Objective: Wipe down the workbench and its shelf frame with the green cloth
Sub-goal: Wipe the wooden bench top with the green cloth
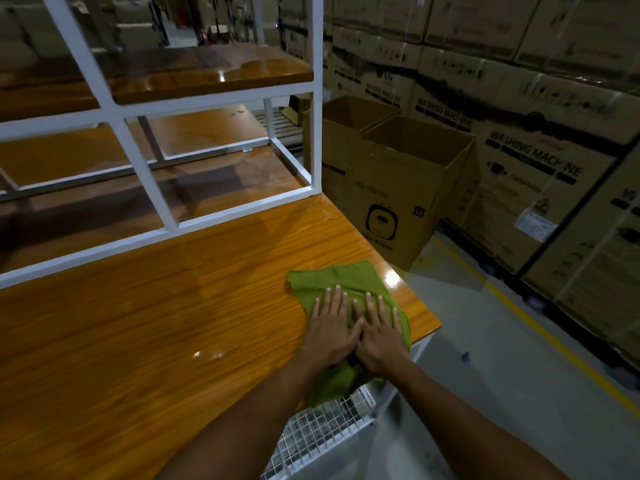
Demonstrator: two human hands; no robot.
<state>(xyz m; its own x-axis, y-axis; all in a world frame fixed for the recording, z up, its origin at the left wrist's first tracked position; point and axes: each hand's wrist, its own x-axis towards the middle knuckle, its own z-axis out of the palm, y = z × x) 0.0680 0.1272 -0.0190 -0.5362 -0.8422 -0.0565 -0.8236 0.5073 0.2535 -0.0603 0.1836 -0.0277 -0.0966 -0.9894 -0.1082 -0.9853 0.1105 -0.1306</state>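
Here, I am pressing my left grip [330, 329] and right grip [379, 337], fingers flat and straight, side by side on the green cloth [334, 277] lying at the right corner of the table [156, 323].

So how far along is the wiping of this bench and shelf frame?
Done: unclear; the workbench looks glossy all over. In hand: left hand and right hand press the green cloth flat at the bench's right corner. Left: the white shelf frame, not being touched.

Open run leftward across glossy orange wood-grain benchtop [138, 323]; hemmed at the back by white square-tube metal shelf frame [316, 140]; open brown cardboard boxes [391, 202] standing just beyond right end.
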